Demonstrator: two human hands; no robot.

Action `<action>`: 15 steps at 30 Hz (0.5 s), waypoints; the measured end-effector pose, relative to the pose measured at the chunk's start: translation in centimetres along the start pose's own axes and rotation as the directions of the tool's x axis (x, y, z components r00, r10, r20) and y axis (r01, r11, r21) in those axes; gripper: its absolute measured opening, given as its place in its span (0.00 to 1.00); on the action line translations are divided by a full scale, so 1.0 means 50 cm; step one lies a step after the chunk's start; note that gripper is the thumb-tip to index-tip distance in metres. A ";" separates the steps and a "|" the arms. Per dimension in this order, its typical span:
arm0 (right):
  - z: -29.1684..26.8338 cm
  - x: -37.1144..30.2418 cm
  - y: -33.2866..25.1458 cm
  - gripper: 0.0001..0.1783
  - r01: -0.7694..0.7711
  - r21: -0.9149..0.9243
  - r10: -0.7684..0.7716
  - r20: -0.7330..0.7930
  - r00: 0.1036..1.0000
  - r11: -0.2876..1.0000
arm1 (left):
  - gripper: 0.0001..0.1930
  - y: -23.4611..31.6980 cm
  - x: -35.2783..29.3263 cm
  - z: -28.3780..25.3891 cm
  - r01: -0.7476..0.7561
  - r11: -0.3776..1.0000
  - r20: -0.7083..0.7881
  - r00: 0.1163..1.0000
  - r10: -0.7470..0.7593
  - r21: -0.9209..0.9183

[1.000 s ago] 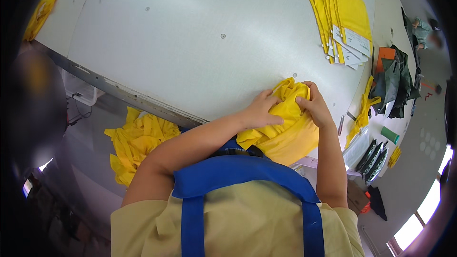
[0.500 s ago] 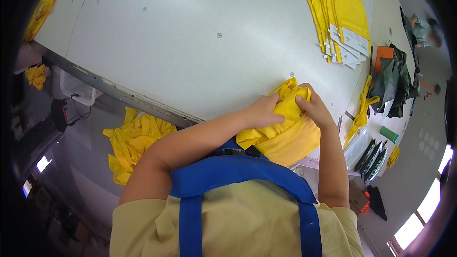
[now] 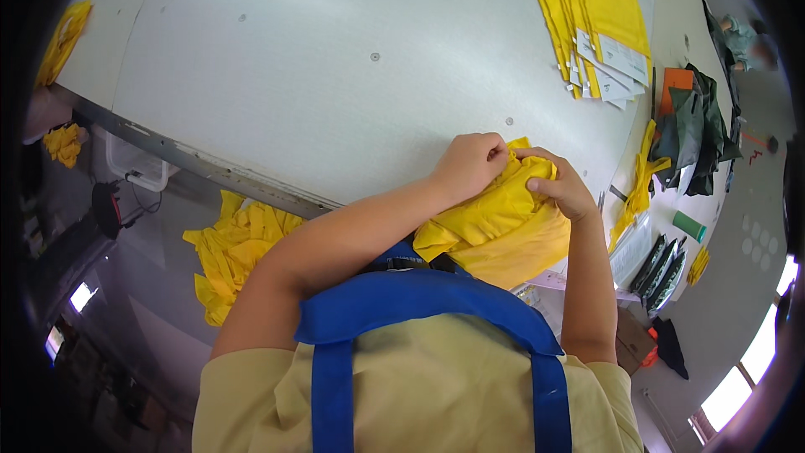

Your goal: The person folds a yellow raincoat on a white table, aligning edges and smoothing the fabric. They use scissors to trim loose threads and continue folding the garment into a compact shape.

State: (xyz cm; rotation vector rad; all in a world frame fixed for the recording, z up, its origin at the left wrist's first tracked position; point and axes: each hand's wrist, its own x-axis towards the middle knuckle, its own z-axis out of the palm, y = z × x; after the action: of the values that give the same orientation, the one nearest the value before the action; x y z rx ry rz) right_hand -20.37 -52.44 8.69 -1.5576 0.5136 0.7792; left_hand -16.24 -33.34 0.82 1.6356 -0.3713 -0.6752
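There are three dark packets [image 3: 660, 272], one green cylinder [image 3: 689, 226] and one held yellow bundle [image 3: 488, 231].

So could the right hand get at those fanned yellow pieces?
Probably, if the right hand lets go of the yellow cloth; just white tabletop seems to lie between it and the fanned pieces.

Pale khaki shirt [image 3: 444, 386] with blue straps.
A wide, curved blue band [image 3: 428, 298] joins two flat straps [image 3: 333, 398], seemingly an apron's; the loose sleeves [image 3: 243, 377] are short.
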 end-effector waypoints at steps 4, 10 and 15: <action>0.001 -0.008 -0.012 0.31 -0.042 -0.037 0.041 -0.029 0.999 0.998 | 0.07 0.001 0.014 -0.009 -0.002 1.000 0.008 1.000 0.002 0.032; 0.012 -0.009 -0.002 0.28 0.046 -0.002 -0.046 -0.057 0.997 0.999 | 0.08 0.011 0.026 -0.012 -0.098 0.994 0.031 0.995 0.096 0.053; 0.011 -0.011 0.008 0.22 0.067 -0.072 -0.076 -0.127 0.989 0.995 | 0.11 -0.001 0.046 -0.012 -0.034 0.988 0.022 0.999 0.031 0.154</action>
State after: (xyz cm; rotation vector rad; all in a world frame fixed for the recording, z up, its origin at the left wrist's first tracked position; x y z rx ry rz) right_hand -21.15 -52.02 8.82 -1.6882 0.5274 0.6495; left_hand -14.08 -34.22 0.31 1.7667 -0.4730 -0.6513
